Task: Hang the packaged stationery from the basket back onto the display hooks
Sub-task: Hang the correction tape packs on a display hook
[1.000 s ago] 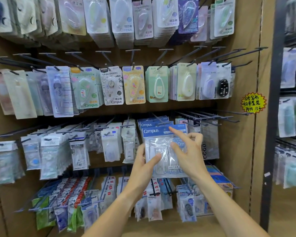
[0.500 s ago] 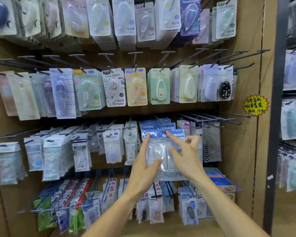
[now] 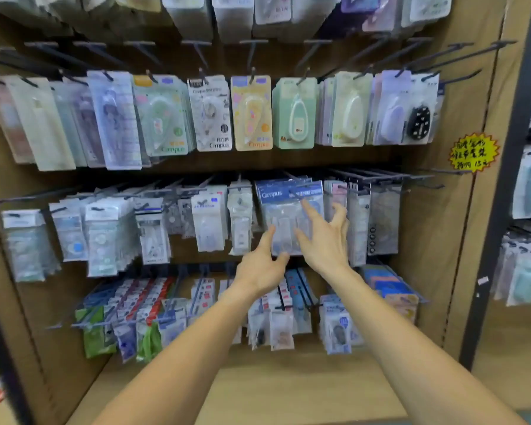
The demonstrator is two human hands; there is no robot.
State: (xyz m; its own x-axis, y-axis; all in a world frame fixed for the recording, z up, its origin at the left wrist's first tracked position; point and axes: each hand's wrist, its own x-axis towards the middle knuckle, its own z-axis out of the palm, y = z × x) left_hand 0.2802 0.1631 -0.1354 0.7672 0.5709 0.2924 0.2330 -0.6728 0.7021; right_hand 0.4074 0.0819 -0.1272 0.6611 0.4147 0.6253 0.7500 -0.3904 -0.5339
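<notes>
Facing the pegboard display wall (image 3: 460,228), middle row of hooks. The blue-headed Campus pack (image 3: 290,216) is hanging on its hook (image 3: 295,191), right of centre, in front of others like it. My right hand (image 3: 322,237) is spread, fingers straight, fingertips lying on the pack's clear front; gripping nothing. My left hand (image 3: 262,266) is relaxed below its lower edge, thumb near the corner, also gripping nothing. Best now: pressing gently so the pack is sitting square, header fully back on the hook. Basket not in view.
</notes>
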